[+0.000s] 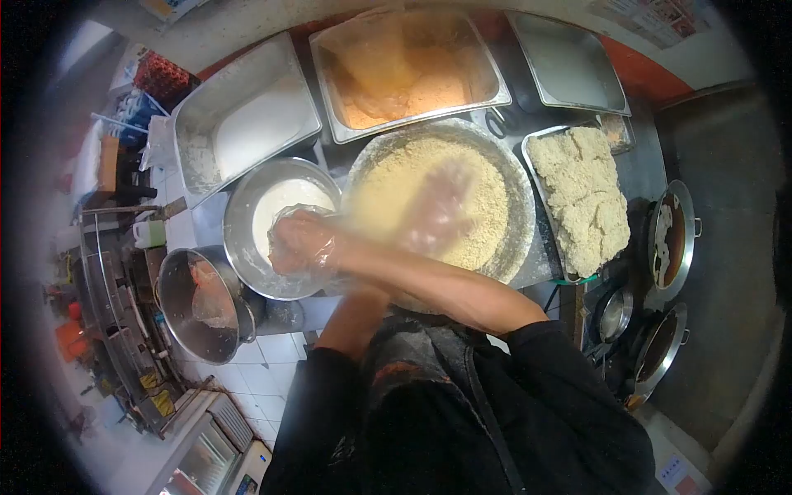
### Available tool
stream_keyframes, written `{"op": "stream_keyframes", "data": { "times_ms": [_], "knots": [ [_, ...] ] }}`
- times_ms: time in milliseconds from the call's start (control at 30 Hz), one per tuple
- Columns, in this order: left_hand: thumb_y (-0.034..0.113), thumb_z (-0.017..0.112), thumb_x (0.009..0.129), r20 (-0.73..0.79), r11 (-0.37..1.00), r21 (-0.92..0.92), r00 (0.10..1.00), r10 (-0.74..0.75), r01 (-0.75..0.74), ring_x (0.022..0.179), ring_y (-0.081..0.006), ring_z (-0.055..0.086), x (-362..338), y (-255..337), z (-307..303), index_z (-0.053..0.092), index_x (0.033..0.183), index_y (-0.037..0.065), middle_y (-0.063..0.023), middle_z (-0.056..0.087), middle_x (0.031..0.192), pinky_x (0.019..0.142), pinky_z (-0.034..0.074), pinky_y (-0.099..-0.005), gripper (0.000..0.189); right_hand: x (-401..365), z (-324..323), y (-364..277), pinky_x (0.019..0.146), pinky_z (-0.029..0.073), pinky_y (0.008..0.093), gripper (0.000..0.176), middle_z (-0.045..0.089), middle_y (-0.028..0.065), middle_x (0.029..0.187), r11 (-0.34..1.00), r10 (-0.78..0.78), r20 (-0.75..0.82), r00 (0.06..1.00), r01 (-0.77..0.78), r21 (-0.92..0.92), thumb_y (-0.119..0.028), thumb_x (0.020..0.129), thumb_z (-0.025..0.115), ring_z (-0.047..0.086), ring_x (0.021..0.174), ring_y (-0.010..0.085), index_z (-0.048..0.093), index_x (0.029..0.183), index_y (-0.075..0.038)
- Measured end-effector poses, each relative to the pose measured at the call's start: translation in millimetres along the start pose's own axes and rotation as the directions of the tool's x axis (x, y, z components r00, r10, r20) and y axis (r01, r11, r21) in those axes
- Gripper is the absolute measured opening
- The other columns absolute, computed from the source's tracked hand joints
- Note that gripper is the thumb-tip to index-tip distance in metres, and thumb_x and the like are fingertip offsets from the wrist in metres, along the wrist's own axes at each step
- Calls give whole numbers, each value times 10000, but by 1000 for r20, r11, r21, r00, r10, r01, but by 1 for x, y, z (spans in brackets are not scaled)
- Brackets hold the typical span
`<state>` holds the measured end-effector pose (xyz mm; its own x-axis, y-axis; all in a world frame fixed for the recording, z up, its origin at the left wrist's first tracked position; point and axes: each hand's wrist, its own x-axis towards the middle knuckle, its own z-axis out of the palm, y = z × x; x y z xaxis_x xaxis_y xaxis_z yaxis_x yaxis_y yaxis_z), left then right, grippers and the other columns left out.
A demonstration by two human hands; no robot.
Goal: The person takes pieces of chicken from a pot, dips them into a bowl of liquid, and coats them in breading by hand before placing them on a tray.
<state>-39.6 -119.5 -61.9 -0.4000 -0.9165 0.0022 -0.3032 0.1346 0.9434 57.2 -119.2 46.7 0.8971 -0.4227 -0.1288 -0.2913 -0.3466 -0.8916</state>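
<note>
My forearms cross in front of me, the right one above the left. My right hand (304, 241), in a clear plastic glove, is over the right part of a steel bowl (239, 256) of white liquid; its fingers look curled, and what they hold is hidden. My left hand (441, 206), smeared by motion, is over pale yellow crumbs (487, 186) in a wide round basin (521, 194). Whether that hand holds anything cannot be seen.
Behind are trays of white powder (256, 136), orange crumbly matter (429, 91) and pale liquid (573, 70). A tray of breaded pieces (582, 198) stands right. A deep pot (177, 301) is at lower left; pans (676, 239) are far right.
</note>
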Motion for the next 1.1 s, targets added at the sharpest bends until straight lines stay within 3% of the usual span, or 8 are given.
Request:
{"op": "stream_keyframes", "data": {
  "times_ms": [100,167,333,500,600,767,833,1100],
  "knots": [
    [567,465,978,21,857,-496,984,175,-142,1564,-366,65,-19,4,21,188,1620,107,-123,141,1696,1246,58,-553,837,5,10,8,798,481,502,259,635,223,876,995,-98,28,995,98,-22,-232,784,693,617,946,404,621,883,-4],
    [521,389,1016,489,724,652,855,-175,-225,1561,-382,64,-20,22,29,189,1620,113,-165,116,1692,1239,60,-570,756,-8,-2,-7,816,484,496,291,639,225,885,987,-136,-57,989,130,-96,-260,827,686,616,926,407,626,918,10],
    [660,435,956,149,603,745,952,269,-287,1556,-386,71,-81,20,40,107,1618,64,-216,102,1676,1256,80,-546,949,0,16,14,832,503,458,350,663,227,903,965,-57,-45,997,67,253,-314,867,679,639,925,353,674,936,29],
    [358,521,1033,35,618,-774,984,-176,138,1399,-301,426,-138,51,19,302,1579,170,-134,355,1593,1185,332,-400,618,-6,-10,-12,777,550,460,353,681,277,767,997,39,-124,992,-30,75,-292,752,633,693,747,419,728,770,47],
    [323,462,1067,219,977,215,974,-53,5,1342,-260,486,-160,-6,38,407,1503,126,-124,429,1538,1153,374,-360,482,-17,-23,-23,753,549,449,371,687,270,769,979,135,-33,990,-128,156,-318,779,652,698,736,361,728,795,45],
    [208,577,922,6,711,-697,992,-125,94,1255,-283,538,-199,-34,65,588,1340,147,-96,540,1425,1097,431,-428,422,-48,-47,-13,740,545,396,370,737,205,863,913,57,-52,997,-31,406,-360,824,738,700,806,248,756,897,2],
    [217,571,927,309,819,532,950,48,-215,1201,-300,568,-173,48,0,576,1358,165,-98,559,1393,1068,452,-467,434,-74,-83,-44,747,544,376,298,739,160,856,921,129,-31,991,-108,374,-313,856,743,688,781,235,772,951,-32],
    [256,627,968,198,908,415,969,-146,52,1180,-313,593,-145,81,-11,558,1408,136,-107,589,1358,1045,460,-446,461,-135,-128,3,782,545,349,321,752,109,851,926,358,-48,933,-348,145,-352,870,747,690,772,195,768,907,-34]
  ]
}}
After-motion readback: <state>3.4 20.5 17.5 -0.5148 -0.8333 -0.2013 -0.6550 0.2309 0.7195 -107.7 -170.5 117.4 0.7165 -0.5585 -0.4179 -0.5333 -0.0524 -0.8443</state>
